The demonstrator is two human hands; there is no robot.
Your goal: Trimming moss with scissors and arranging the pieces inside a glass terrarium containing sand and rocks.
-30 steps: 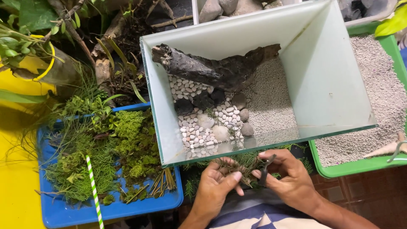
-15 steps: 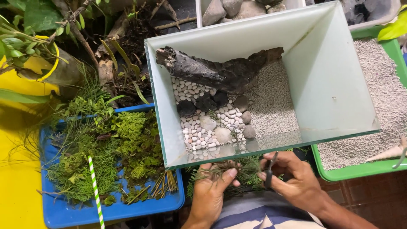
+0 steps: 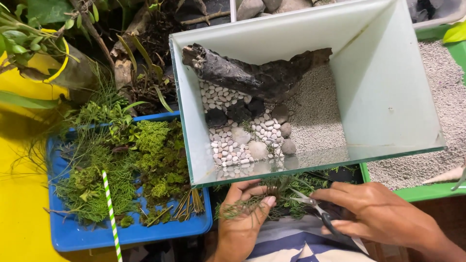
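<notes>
My left hand [image 3: 241, 219] holds a small clump of fine green plant [image 3: 252, 204] just below the front edge of a glass tank [image 3: 398, 97]. My right hand [image 3: 383, 213] grips small scissors [image 3: 310, 206], whose blades point left at the clump's base. Inside the tank lie a dark piece of driftwood [image 3: 252, 75], white pebbles [image 3: 223, 145], a few larger grey stones [image 3: 286, 131] and pale gravel [image 3: 315, 111].
A blue tray [image 3: 82, 237] of moss and green plants sits to the left, with a green-and-white striped straw [image 3: 110, 208] across it. A green tray [image 3: 427, 191] of grey gravel lies on the right. Potted plants and roots crowd the far left over a yellow surface [image 3: 19, 213].
The view has drifted slightly. My right hand has brought the scissors leftward to the plant clump, and my left hand has turned the clump towards the blades.
</notes>
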